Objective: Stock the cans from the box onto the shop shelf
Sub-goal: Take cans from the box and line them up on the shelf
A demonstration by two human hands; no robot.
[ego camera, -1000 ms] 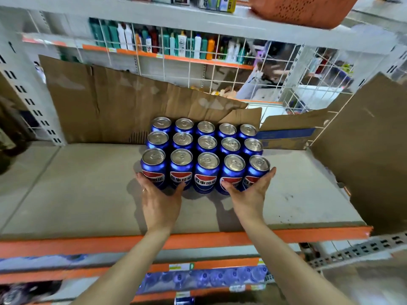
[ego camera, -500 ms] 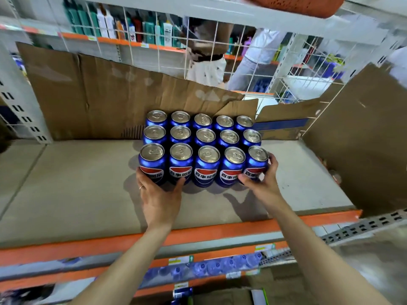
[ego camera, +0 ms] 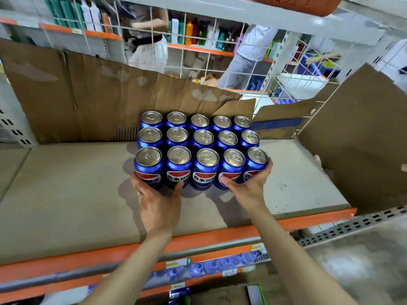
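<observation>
Several blue cola cans [ego camera: 202, 139] with silver tops stand upright in a tight block, three rows deep, on the beige shelf board [ego camera: 66, 194]. My left hand [ego camera: 158, 203] rests against the front left cans, fingers along the corner can and thumb on the second one. My right hand [ego camera: 248, 188] cups the front right corner, with its fingers curled round the end can [ego camera: 255, 164] and its thumb on the can beside it. All cans stay on the shelf.
Flattened cardboard [ego camera: 88, 95] lines the shelf back, and another sheet [ego camera: 363, 139] stands at the right. The orange shelf edge [ego camera: 220, 238] runs in front. Behind the wire mesh [ego camera: 198, 51] stand people. Part of a cardboard box [ego camera: 220, 293] shows at the bottom.
My right hand slid from the front of the row to the right corner and wrapped round the end can. The left hand stayed at the front left cans.
</observation>
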